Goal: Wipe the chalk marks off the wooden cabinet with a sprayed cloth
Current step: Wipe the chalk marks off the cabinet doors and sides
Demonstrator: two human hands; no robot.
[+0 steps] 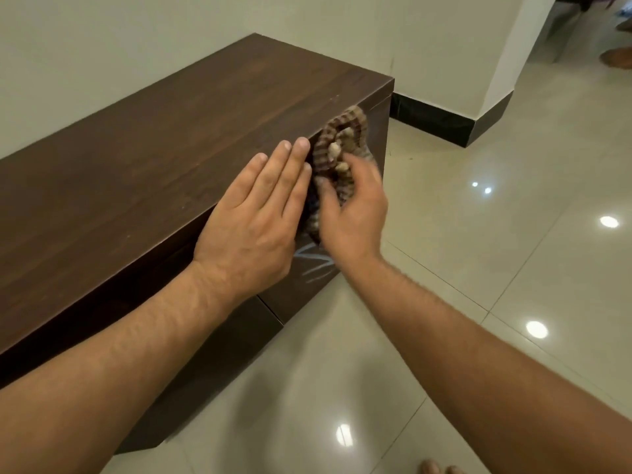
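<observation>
**A:** What sits closest to the lens?

**B:** Two bare forearms. The left forearm (pixel 102 371) comes in from the lower left and the right forearm (pixel 478 354) from the lower right. A few bare toes (pixel 432 468) show at the bottom edge.

**A:** And the hands?

**B:** The left hand (pixel 253 213) lies flat, palm down, with its fingers straight and close together. It rests on top of the wooden cabinet (pixel 154 148), right at the front edge, and holds nothing.

**A:** The other one?

**B:** The right hand (pixel 352 213) is blurred, but its fingers are curled into the cloth (pixel 342 138). They grip it against the cabinet's front face, just under the top edge near the right-hand end.

**A:** What sort of cloth?

**B:** It is bunched and crumpled, striped in dark brown and beige, with a ribbed look. Its folds bulge out above the fingers.

**A:** The cabinet itself?

**B:** It is long, low and box-shaped, in dark brown with a straight grain running along its matte top and crisp corners. It stands against a plain pale wall (pixel 102 46).

**A:** Any chalk?

**B:** White chalk marks (pixel 316 265), thin slanting strokes, show on the front face just below the cloth. The left hand partly hides them.

**A:** And around it?

**B:** Glossy cream floor tiles (pixel 478 268) with thin grout lines and round spots of reflected light. A dark skirting (pixel 444 121) runs along the foot of the wall.
</observation>
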